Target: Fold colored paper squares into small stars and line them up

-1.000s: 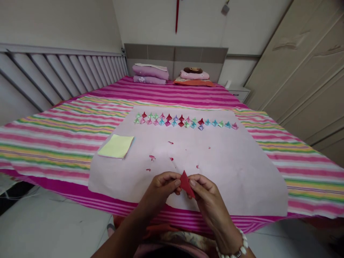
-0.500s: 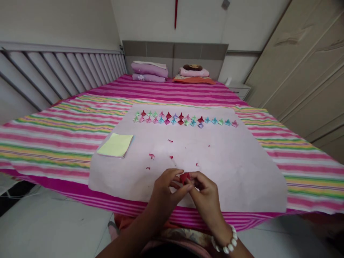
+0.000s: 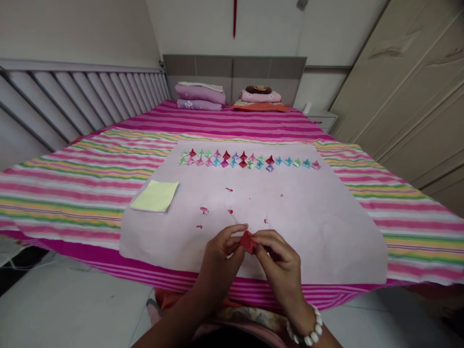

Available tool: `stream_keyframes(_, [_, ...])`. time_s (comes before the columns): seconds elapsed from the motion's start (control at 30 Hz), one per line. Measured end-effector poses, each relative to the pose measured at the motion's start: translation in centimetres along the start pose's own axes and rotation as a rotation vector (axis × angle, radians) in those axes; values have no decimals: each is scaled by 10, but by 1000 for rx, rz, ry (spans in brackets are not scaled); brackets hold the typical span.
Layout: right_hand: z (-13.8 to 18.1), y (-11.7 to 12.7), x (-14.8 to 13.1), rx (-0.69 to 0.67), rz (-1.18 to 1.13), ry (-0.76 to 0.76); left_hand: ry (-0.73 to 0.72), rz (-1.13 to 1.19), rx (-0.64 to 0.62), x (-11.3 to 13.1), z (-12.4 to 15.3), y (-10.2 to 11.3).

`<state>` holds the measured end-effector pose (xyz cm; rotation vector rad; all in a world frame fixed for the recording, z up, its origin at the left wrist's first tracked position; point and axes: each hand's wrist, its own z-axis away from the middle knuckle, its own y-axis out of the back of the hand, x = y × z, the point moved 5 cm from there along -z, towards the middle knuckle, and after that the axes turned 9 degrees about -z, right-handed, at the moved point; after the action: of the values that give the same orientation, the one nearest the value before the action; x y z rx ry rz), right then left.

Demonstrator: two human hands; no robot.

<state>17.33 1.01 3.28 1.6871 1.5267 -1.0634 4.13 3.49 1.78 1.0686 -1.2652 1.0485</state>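
I have the left hand (image 3: 221,251) and right hand (image 3: 279,261) drawn together, both pinching a small red folded paper piece (image 3: 247,240) between their fingertips, just above the pale pink paper sheet (image 3: 308,232). An uneven squeeze could skew the crease or tear it, I judge. Its corner seems to tip up-left, away from the hands, but the long axis is too hidden to tell. A row of small coloured folded papers (image 3: 250,161) lies well beyond.

Striped-cover bed (image 3: 90,179): large pale pink paper sheet (image 3: 326,232) lies across its near end. Row of small folded paper stars (image 3: 250,161) along sheet's far edge. Yellow sticky-note pad (image 3: 155,196) on sheet's left edge. Red paper scraps (image 3: 205,210) between row and near edge. Left hand (image 3: 221,246) and right hand (image 3: 281,256) meet above the near edge, small red folded paper (image 3: 247,240) between their fingers. Stacked pink pillows (image 3: 199,94) at far end, left of centre.
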Motion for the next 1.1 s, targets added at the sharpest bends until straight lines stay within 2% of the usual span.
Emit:
stream_keyframes(0.2, [1,3,-7,-1,64,74,258,329,-114,-7,-4,5])
stream_keyframes(0.3, [1,1,-8,-11,71,89,305,360,-109,-8,-5,7])
stream_keyframes(0.47, [2,-1,-4,-12,27,37,279,183,-146,-9,-4,3])
stream_keyframes(0.63, [4,6,17,166,-164,-260,287,169,-138,-9,-5,1])
stream_keyframes(0.77, [7,5,31,187,-376,-439,240,130,-45,-6,-6,5])
stream_keyframes(0.97, [10,-8,29,68,-460,-503,135,135,12,-6,-3,5])
stream_keyframes(1.1, [9,-6,23,122,-364,-479,102,105,29,-6,0,4])
